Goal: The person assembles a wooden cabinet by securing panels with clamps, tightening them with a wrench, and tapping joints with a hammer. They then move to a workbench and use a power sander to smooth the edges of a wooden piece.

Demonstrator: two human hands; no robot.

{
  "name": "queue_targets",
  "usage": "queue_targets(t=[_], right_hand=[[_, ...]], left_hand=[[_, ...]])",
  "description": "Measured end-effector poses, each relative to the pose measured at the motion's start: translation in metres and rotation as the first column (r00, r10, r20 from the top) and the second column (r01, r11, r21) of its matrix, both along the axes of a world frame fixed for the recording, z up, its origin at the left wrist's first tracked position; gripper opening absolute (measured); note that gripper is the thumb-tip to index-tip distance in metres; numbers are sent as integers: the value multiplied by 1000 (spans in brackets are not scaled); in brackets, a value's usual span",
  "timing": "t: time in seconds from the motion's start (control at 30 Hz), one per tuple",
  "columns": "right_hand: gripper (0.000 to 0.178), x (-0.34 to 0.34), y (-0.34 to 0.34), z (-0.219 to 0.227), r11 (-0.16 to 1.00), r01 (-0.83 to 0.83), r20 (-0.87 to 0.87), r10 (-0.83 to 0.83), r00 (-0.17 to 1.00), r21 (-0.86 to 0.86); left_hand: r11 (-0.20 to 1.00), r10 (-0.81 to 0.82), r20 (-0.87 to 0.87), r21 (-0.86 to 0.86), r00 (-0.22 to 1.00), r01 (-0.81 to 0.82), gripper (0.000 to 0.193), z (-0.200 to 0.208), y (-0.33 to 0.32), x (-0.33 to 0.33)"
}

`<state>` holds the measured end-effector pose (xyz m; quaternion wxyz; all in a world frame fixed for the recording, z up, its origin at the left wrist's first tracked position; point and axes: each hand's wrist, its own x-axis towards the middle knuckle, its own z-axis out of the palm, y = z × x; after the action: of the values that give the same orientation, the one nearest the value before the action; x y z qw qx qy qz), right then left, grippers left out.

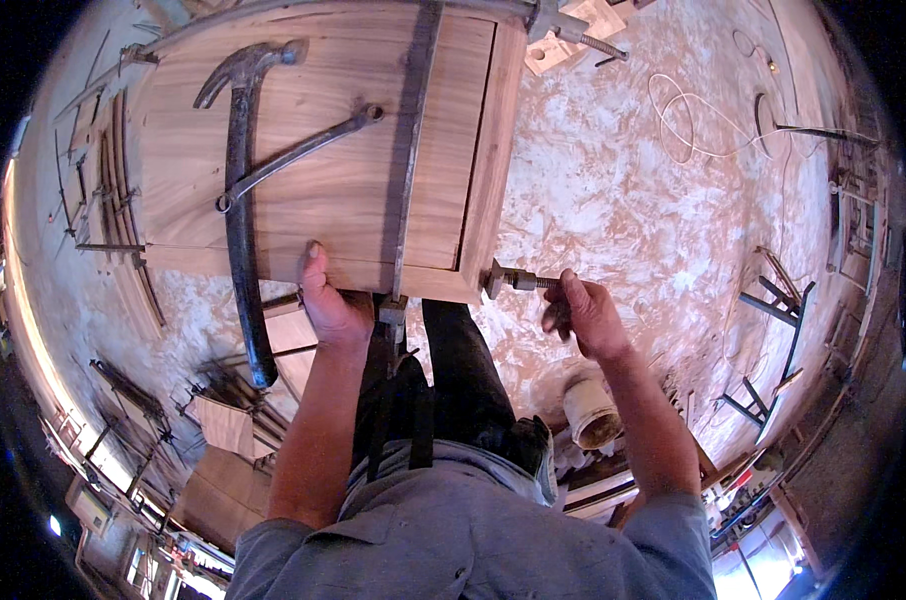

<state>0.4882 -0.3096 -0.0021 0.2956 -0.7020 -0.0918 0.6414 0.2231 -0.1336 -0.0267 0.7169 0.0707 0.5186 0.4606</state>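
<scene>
A framed wooden panel [318, 215] lies in front of me, with a long metal bar clamp [418, 150] across its top. My left hand [335, 308] is at the near edge, thumb up over the wood and the other fingers hidden beneath. At the near right corner, a clamp screw [521, 279] presses against the frame. Curled fingers of my right hand [585, 312] hold the outer end of this screw. On the panel rest a claw hammer [241, 180], its handle overhanging the near edge, and a ring wrench [298, 157] crossing the hammer handle.
Another clamp screw [598, 43] sticks out at the far right corner. A whitish bucket [591, 412] stands below my right forearm. Wood pieces [225, 425] and clamps lie at the left. Thin cable [685, 110] loops over the stained floor, and metal frames [778, 310] stand at the right.
</scene>
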Motion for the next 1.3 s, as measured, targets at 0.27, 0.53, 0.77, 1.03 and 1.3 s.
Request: queue_targets(t=[0.27,0.53,0.77,1.03,1.3], right_hand=[[47,-25,-19,26,953,135,173,-186,967,270],[23,-13,-2,44,554,-832,977,171,124,9],[21,14,4,33,446,-861,901,222,372,245],[49,59,52,21,882,-470,175,464,869,-3],[40,-11,51,13,985,56,627,-146,765,160]], left_hand=[[998,-47,-56,44,997,49,48,-6,1,2],[999,-29,-18,17,999,29,43,-13,0,-6],[1000,-1,-68,1,998,1,41,4,1,4],[999,-37,-49,15,998,38,42,-5,1,1],[1000,-4,-32,22,999,4,44,0,2,6]])
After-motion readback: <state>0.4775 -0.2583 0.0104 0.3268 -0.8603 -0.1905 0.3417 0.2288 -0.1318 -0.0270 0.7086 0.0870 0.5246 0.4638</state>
